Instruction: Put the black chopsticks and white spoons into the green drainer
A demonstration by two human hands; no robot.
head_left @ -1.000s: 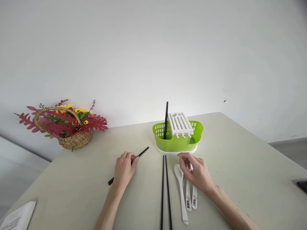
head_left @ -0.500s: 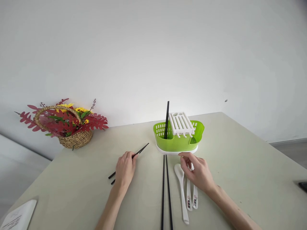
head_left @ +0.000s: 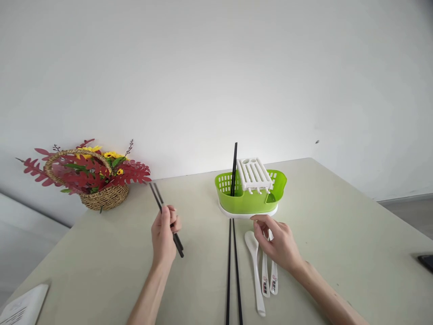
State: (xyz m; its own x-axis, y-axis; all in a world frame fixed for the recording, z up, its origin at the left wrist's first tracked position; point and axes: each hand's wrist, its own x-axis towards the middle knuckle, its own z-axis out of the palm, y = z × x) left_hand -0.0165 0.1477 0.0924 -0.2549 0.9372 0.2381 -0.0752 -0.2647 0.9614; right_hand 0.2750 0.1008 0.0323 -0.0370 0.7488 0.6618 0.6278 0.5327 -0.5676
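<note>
fingers (head_left: 165,217) of left hand (head_left: 163,238) grip black chopsticks (head_left: 177,244); spoon labels (head_left: 265,285) unreadably small.

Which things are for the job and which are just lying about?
Seem part of it:
black chopsticks in the left hand
loose chopsticks
green basket
white spoons by the right hand

Probably just lying about:
flower basket
white thing, lower left
dark thing, right edge

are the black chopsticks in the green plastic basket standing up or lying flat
Standing, leaning slightly: the black chopsticks rise well above the rim of the green plastic basket, lower ends inside its left section.
</note>
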